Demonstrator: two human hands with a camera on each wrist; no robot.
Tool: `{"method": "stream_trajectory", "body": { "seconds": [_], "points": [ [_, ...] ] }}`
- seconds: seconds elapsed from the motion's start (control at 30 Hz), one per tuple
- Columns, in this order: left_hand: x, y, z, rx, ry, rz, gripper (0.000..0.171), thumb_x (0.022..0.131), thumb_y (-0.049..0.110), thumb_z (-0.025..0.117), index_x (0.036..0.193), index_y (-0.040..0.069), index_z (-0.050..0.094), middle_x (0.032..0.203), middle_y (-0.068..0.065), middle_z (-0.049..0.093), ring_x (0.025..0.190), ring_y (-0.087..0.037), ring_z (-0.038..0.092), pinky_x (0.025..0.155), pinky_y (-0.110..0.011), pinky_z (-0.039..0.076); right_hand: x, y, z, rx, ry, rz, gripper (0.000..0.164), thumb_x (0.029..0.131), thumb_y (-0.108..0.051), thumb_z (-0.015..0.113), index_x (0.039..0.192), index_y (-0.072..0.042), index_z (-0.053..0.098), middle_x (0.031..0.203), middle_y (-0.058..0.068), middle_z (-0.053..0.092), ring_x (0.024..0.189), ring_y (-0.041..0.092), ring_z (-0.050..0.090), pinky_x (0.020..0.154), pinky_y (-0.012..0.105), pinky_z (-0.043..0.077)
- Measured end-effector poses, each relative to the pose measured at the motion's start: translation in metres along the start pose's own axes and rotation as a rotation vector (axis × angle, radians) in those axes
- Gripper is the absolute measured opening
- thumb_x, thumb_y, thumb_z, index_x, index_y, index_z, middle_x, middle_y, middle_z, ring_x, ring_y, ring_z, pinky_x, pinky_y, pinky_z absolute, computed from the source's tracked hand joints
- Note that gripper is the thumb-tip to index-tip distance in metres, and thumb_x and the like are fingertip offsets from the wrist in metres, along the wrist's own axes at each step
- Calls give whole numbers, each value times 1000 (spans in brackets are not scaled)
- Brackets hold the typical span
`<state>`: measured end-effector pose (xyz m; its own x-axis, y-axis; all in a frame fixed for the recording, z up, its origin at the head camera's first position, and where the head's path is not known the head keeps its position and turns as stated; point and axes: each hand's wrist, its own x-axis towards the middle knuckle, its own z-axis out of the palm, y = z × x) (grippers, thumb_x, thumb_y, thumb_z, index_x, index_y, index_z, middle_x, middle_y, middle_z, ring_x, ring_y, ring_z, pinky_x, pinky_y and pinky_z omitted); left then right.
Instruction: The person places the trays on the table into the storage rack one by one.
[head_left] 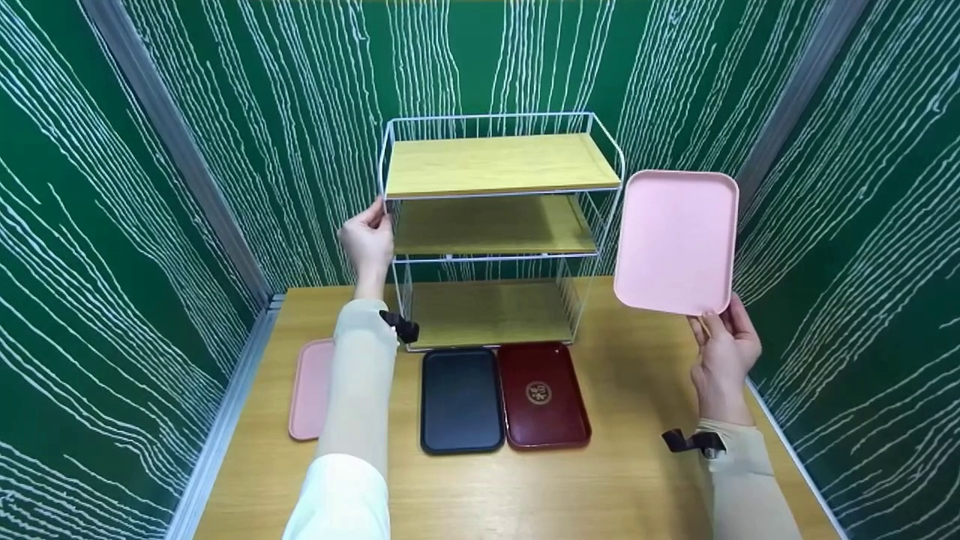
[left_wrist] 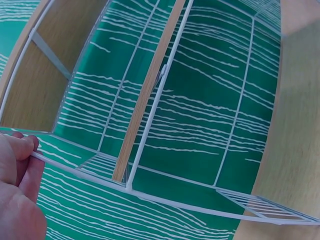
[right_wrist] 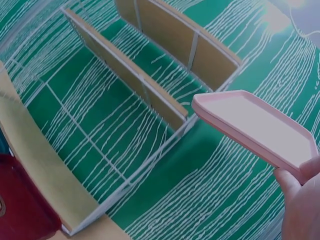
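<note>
A white wire rack with three wooden shelves (head_left: 502, 165) stands at the back of the table. My left hand (head_left: 369, 238) pinches its left front upright just under the top shelf; the left wrist view shows thumb and fingers on the white wire (left_wrist: 90, 176). To the right of the rack, my right hand (head_left: 726, 360) holds a pink tray (head_left: 676, 241) by its lower edge, raised and tilted so its inner face shows. In the right wrist view the pink tray (right_wrist: 255, 127) is near the rack's side, with the thumb (right_wrist: 287, 182) at its rim.
In front of the rack, a black tray (head_left: 462, 401) and a dark red tray (head_left: 544, 420) with a gold emblem lie side by side on the table (head_left: 480, 495). Another pink tray (head_left: 309, 390) lies at left, partly behind my left forearm. Green patterned walls (head_left: 97, 247) enclose the table.
</note>
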<state>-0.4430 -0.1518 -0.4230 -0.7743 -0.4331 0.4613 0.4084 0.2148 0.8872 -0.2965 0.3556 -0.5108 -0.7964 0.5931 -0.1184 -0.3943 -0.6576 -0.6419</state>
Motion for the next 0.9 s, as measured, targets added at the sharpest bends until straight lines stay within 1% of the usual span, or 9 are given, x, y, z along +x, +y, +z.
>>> {"method": "stream_trajectory", "body": {
  "seconds": [0.1,0.3,0.4,0.47,0.6,0.77,0.9],
  "points": [
    [0,0,0,-11,2,3,34,96,-9,73,127,4,76,124,-15,76,115,-35,74,92,-28,61,-3,0,6,27,-12,2,57,95,18,68,145,-8,68,150,14,61,116,24,72,82,36,63],
    [1,0,1,-17,3,15,33,96,-11,72,127,1,75,124,-16,75,116,-37,73,92,-27,61,-8,-1,16,66,-35,7,60,94,20,68,146,-8,66,151,14,59,121,26,69,82,38,63],
    [1,0,1,-11,6,24,32,96,-10,73,126,0,75,124,-16,75,115,-37,74,92,-27,61,-10,-1,19,85,-38,-3,61,93,20,68,148,-8,65,152,13,59,120,26,69,82,38,63],
    [0,0,1,-7,6,31,32,96,-9,73,127,1,75,123,-16,75,114,-35,75,92,-27,61,-11,-1,20,81,-48,-26,61,94,21,66,149,-6,63,151,15,59,118,25,70,81,37,63],
    [-1,0,1,-5,7,44,33,96,-10,73,126,1,76,122,-17,76,112,-30,76,91,-28,61,-16,-1,23,106,-65,-41,61,94,22,66,148,-5,64,149,17,60,114,26,72,81,37,63],
    [0,0,0,4,8,33,33,95,-10,73,126,1,76,121,-17,76,110,-28,77,91,-27,61,-21,-3,25,124,-61,-24,61,94,22,66,147,-7,66,149,16,61,115,26,73,82,38,62],
    [0,0,0,11,7,29,33,96,-9,74,126,4,76,121,-15,76,110,-26,77,91,-27,61,-24,-3,29,125,-69,-16,60,94,22,65,147,-7,65,150,16,60,115,26,73,83,38,62]
  ]
}}
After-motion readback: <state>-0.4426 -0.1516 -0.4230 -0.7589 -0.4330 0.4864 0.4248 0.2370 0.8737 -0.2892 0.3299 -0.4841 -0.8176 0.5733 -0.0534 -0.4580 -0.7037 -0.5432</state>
